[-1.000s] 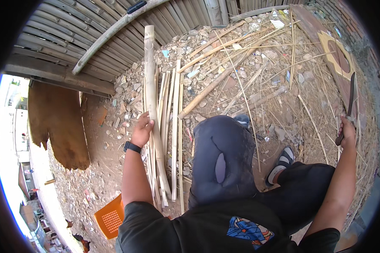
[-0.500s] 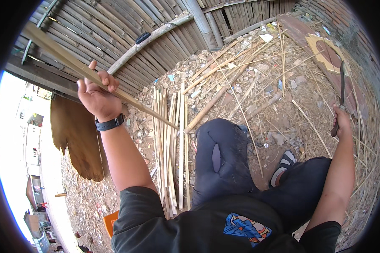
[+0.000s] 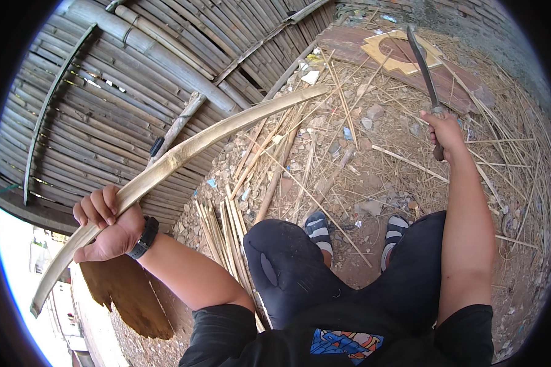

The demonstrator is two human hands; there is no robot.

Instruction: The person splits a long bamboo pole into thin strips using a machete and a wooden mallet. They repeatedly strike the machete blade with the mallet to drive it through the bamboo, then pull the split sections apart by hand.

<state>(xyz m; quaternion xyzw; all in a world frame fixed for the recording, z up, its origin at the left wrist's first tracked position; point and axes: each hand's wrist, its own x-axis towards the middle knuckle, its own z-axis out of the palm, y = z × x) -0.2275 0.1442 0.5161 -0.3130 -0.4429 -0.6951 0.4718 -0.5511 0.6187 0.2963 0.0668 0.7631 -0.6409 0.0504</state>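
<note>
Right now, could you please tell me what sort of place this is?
It looks like a rough outdoor yard: a grey slatted bamboo wall, littered brown earth ground and long pale bamboo-like strips suggest so.

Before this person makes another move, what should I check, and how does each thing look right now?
1. Left hand closed on the bamboo piece: ok, fingers curl over it.
2. Right hand around the handle of the machete: ok.
3. Machete apart from the bamboo piece: ok, they do not touch.
4. Hands protected: not ok, both are bare.
5. Space by the left foot clear: not ok, a loose stick lies beside it.
6. Machete's edge sharp: cannot tell.
</note>
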